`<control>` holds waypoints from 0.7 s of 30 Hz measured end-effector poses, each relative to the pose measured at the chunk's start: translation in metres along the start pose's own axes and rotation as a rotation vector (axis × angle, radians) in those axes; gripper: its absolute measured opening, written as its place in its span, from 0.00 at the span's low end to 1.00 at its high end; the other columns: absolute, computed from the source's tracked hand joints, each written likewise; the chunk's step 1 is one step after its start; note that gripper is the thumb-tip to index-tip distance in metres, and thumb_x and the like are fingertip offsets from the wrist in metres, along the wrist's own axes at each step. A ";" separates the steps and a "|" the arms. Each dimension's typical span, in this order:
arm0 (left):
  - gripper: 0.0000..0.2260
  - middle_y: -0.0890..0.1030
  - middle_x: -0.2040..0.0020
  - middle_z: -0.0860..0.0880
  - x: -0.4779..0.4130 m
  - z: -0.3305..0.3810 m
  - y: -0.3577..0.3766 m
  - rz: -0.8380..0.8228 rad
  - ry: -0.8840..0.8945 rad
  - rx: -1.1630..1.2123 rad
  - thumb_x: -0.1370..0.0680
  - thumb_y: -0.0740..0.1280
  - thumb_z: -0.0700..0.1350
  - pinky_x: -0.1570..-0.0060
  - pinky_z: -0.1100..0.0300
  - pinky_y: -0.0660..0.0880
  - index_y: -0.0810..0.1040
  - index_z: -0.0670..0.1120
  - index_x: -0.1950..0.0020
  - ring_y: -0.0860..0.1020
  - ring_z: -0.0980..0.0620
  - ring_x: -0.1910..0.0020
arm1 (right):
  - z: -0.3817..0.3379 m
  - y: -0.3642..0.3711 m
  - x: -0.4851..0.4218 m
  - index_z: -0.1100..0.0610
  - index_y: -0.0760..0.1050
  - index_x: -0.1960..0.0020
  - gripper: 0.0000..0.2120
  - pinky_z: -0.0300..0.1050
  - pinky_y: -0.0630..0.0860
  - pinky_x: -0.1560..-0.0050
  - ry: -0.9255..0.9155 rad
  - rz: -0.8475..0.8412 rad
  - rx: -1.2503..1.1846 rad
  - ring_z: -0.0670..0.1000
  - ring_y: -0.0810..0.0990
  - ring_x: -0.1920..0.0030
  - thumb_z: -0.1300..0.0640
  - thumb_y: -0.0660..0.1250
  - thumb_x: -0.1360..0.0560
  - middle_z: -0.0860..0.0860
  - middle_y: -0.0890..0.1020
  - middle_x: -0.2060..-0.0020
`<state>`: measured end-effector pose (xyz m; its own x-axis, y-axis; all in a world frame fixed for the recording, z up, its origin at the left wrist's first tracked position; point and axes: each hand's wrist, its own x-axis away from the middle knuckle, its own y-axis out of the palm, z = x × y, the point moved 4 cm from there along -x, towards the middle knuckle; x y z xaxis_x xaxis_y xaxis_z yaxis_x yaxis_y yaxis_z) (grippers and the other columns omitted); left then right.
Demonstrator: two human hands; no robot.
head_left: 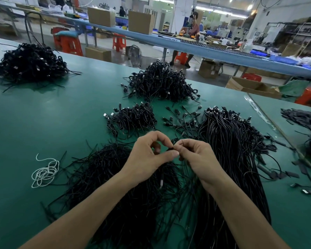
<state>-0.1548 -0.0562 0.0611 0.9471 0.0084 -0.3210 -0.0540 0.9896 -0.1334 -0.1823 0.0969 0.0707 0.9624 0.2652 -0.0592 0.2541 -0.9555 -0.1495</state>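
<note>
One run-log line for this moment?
left hand: pinches small black piece | right hand: pinches it too | below: black cables

There is just one camera, and it sits on the person's head. It looks forward and down over the wide flat green table (43,123). The left hand (147,159) and right hand (196,157) are very close below it, in the middle. The far room shows along the top.

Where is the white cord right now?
Head view, left side: the white cord lies coiled on the green table, just left of the black cable pile.
</note>
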 end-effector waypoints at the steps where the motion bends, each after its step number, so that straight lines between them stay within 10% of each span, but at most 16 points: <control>1: 0.11 0.75 0.61 0.56 0.001 -0.001 -0.001 0.051 0.035 -0.105 0.30 0.79 0.44 0.61 0.67 0.70 0.78 0.52 0.58 0.71 0.59 0.66 | -0.001 -0.001 0.000 0.55 0.81 0.59 0.06 0.36 0.74 0.59 -0.018 0.017 0.015 0.44 0.76 0.64 0.61 0.70 0.23 0.49 0.80 0.66; 9: 0.06 0.84 0.65 0.51 0.001 -0.006 0.007 0.068 -0.068 -0.122 0.25 0.75 0.47 0.66 0.57 0.82 0.81 0.48 0.57 0.84 0.52 0.69 | -0.006 0.006 0.007 0.58 0.80 0.58 0.07 0.30 0.74 0.61 -0.158 0.113 -0.066 0.38 0.77 0.67 0.65 0.68 0.22 0.44 0.81 0.70; 14: 0.08 0.85 0.55 0.42 -0.002 -0.007 0.010 0.129 -0.379 0.376 0.19 0.64 0.35 0.56 0.56 0.82 0.83 0.42 0.51 0.84 0.49 0.57 | -0.004 0.013 0.009 0.58 0.81 0.58 0.06 0.31 0.75 0.60 -0.143 0.069 -0.065 0.39 0.79 0.64 0.64 0.68 0.23 0.44 0.82 0.67; 21: 0.18 0.86 0.55 0.46 -0.005 -0.003 0.008 0.060 -0.375 0.431 0.21 0.63 0.61 0.45 0.49 0.72 0.83 0.51 0.61 0.82 0.51 0.55 | 0.010 0.016 0.014 0.58 0.82 0.52 0.04 0.30 0.75 0.55 -0.047 -0.029 -0.025 0.40 0.82 0.58 0.60 0.68 0.22 0.46 0.85 0.62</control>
<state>-0.1606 -0.0485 0.0590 0.9980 0.0392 0.0493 -0.0520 0.9543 0.2943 -0.1653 0.0867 0.0577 0.9493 0.2978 -0.1012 0.2845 -0.9502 -0.1273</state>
